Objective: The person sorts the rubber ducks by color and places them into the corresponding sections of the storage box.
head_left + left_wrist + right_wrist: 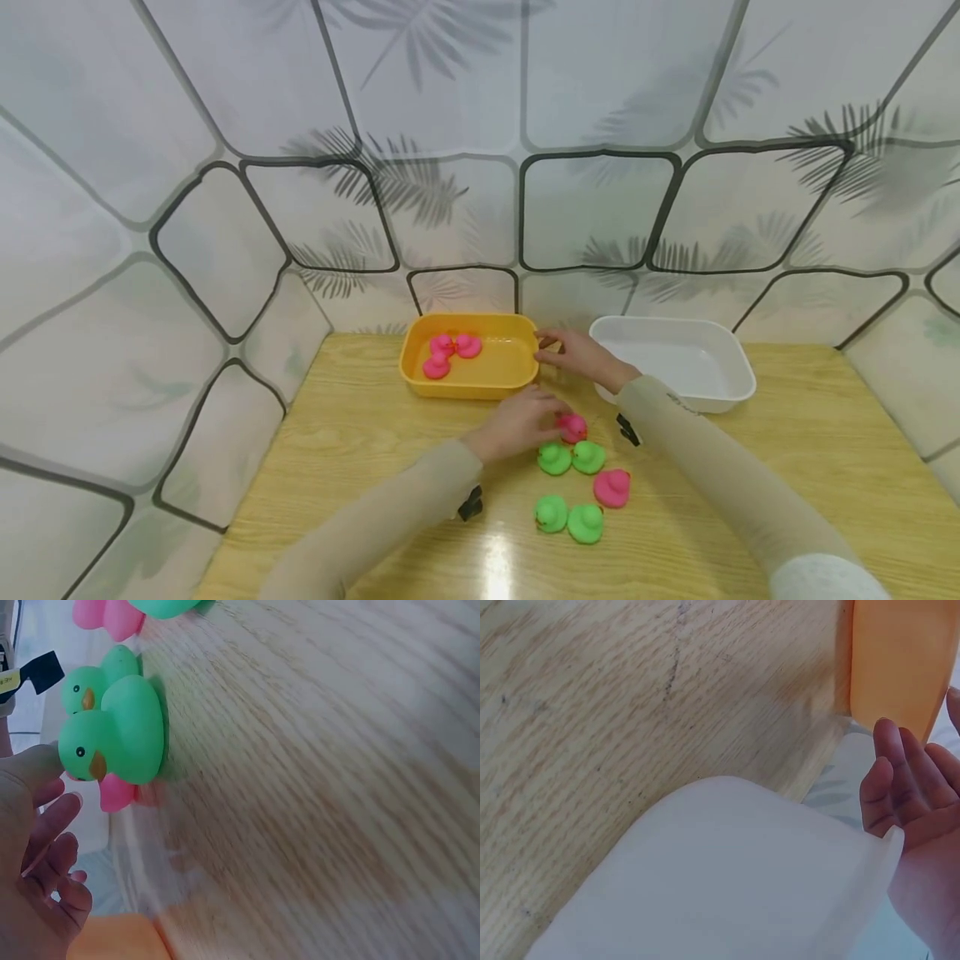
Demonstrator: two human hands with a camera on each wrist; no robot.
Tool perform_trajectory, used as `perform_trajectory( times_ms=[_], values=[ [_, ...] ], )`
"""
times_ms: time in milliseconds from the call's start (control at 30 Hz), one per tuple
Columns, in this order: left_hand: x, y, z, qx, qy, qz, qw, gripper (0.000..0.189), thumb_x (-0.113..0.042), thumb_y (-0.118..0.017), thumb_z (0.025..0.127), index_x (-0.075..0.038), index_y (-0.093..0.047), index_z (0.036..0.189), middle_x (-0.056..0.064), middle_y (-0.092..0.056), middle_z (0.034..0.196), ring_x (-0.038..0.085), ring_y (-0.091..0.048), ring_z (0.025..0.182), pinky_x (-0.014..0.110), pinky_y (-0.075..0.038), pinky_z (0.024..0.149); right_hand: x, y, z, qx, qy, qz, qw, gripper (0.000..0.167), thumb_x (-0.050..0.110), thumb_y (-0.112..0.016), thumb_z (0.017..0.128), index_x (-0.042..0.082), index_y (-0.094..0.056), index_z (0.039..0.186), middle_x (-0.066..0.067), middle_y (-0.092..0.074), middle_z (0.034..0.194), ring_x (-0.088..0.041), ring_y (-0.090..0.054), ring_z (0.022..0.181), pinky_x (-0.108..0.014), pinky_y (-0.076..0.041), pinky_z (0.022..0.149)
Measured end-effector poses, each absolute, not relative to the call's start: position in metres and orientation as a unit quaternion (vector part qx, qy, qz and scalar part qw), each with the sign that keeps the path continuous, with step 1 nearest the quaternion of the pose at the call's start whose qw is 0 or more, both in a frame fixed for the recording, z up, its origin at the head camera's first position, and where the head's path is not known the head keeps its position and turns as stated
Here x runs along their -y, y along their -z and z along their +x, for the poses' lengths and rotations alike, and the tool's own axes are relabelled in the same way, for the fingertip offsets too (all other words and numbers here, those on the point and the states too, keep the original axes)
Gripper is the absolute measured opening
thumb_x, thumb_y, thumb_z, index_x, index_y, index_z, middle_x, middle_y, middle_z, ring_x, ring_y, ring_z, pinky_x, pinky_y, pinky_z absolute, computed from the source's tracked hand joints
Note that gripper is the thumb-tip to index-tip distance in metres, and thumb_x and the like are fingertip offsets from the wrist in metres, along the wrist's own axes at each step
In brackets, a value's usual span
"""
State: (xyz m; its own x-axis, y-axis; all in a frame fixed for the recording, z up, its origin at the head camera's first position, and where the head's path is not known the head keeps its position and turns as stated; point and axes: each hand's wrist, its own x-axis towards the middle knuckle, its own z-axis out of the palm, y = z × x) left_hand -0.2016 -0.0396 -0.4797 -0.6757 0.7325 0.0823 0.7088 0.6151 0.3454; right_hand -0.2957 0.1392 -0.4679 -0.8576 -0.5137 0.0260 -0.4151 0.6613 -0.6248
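My left hand [520, 423] reaches a pink rubber duck [573, 428] on the table, thumb and fingertips at its near side. In the left wrist view, a green duck [112, 735] hides much of that contact. My right hand [581, 357] is by the right rim of the yellow bin [468, 390], fingers loosely bent with nothing seen in them; whether they touch the rim is unclear. Inside the bin's left part sit three pink ducks [437, 364]. Two green ducks [588, 457] lie just below the left hand's duck.
A white bin [671, 367] stands right of the yellow one, beneath the right forearm. Nearer me lie another pink duck [612, 488] and two more green ducks [585, 523]. A patterned curtain [465, 208] rises behind the wooden table [337, 450].
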Motion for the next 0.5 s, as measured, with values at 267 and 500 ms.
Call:
perform_trajectory(
  times_ms=[267,500],
  values=[
    [0.03,0.484,-0.205,-0.903,-0.167,0.394,0.044,0.033,-0.036,-0.072,0.1,-0.018,-0.073,0.127,-0.002,-0.07,0.128,0.014,-0.06,0.124,0.025,-0.051,0.102,-0.137,0.469,-0.296,-0.903,0.338,-0.254,0.074,0.05,0.023,-0.069,0.102,-0.006,-0.056,0.141,-0.026,-0.064,0.134,-0.042,-0.063,0.119,-0.054,-0.053,0.099],
    [0.025,0.487,-0.207,-0.904,-0.158,0.395,0.042,0.03,-0.037,-0.072,0.1,-0.02,-0.074,0.124,-0.004,-0.069,0.121,0.011,-0.062,0.115,0.023,-0.053,0.093,-0.136,0.468,-0.295,-0.904,0.338,-0.252,0.077,0.053,0.024,-0.068,0.102,-0.007,-0.053,0.143,-0.027,-0.064,0.135,-0.043,-0.062,0.12,-0.054,-0.052,0.101]
  ],
)
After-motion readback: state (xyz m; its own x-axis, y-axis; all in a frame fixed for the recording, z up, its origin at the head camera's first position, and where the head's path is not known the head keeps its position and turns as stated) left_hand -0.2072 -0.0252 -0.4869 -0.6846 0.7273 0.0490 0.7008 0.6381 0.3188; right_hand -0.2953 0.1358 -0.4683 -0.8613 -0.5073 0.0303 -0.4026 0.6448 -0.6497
